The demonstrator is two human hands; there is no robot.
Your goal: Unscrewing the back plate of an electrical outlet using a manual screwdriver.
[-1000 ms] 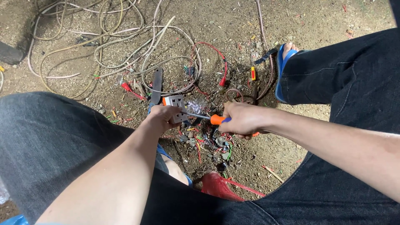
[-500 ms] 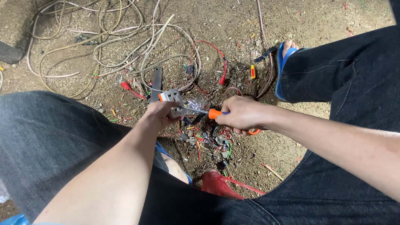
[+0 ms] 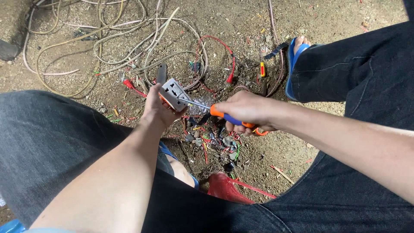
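On the dirt ground (image 3: 336, 142), a tangle of loose wires (image 3: 108, 47) sprawls toward eleven o'clock. The left hand (image 3: 156, 108) has its fingers closed around a grey socket block (image 3: 174, 93), face tilted up — presumably to present it to the tool. The right hand (image 3: 246, 113) grips an orange-handled screwdriver (image 3: 215, 111), tip on the block. Compared with half a second ago, both sit slightly higher, toward twelve.

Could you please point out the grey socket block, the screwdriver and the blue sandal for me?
grey socket block (image 3: 174, 93), head view, on its pale front face.
screwdriver (image 3: 217, 113), head view, on the orange handle collar.
blue sandal (image 3: 291, 73), head view, on its strap.
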